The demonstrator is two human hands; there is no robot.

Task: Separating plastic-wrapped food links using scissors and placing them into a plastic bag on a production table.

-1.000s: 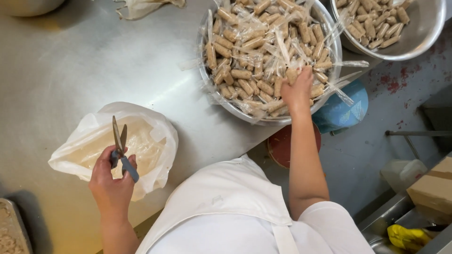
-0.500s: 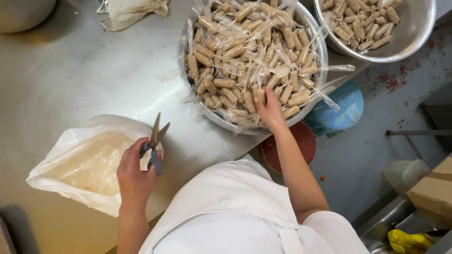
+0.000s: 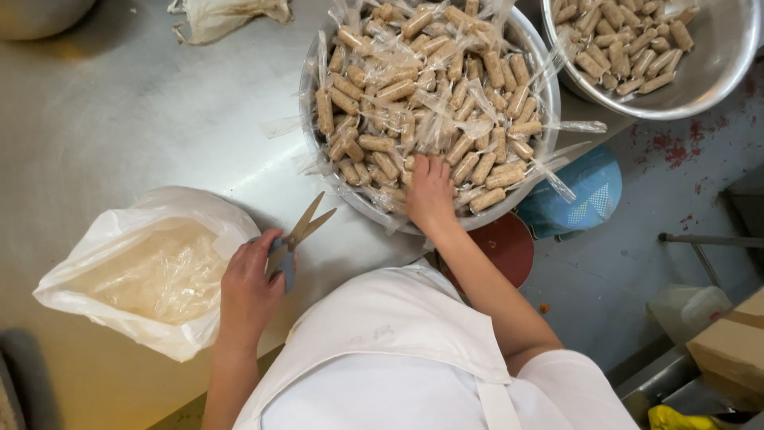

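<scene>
Left hand (image 3: 248,287) low in the left-centre of the frame, grip closed around the blue handles of a pair of scissors (image 3: 296,237), blades parted and pointing up to the right, over the brushed steel counter (image 3: 119,119). Just left of that hand, touching the wrist side: a white plastic bag (image 3: 135,271), mouth open, crumpled clear film inside.

Right hand (image 3: 430,191) at centre frame, reaching into the near edge of a large round steel bowl (image 3: 549,111), fingers curled down among the clear-wrapped tan rolls (image 3: 422,87); cannot tell whether that grip has closed on 1 of them or only rests on the pile. Wrapper tails sticking out over the rim on every side.

Upper right corner: a 2nd steel bowl (image 3: 716,72) holding bare tan rolls, set just beside the 1st.

Upper left: a crumpled pale bag (image 3: 231,16) on the counter, well apart from both hands.

Below the counter edge, right of centre: a blue lid (image 3: 581,199) and a dark red round lid (image 3: 501,247) on the grey floor (image 3: 637,271). White apron filling the bottom of the frame.
</scene>
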